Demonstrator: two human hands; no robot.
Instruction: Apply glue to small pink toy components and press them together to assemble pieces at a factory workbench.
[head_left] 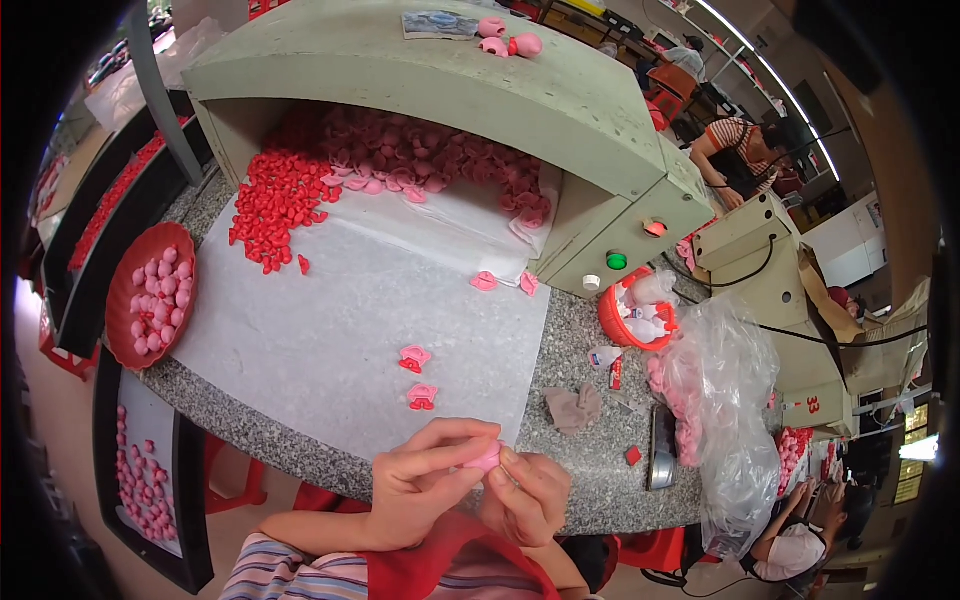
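Above the table's near edge, my left hand (425, 485) and my right hand (528, 492) pinch a small pink molded piece (484, 458) between their fingertips. Fingers cover part of it, so its full shape is hidden. Just beyond my hands, a pink part with a red piece at its base (422, 397) lies on the white sheet (330, 330), and a similar pink and red part (414, 358) lies a little farther off. Two plain pink parts, one of them a curved pink piece (484, 282), rest by the sheet's far right.
A pale green cabinet (420, 70) opens over heaps of red pieces (280, 205) and pink pieces (430, 155). Left stands a red basket (120, 310) of pink balls. Right are a red tub (610, 318) of bottles, a crumpled cloth (573, 408), a phone (662, 450) and a clear bag (735, 400).
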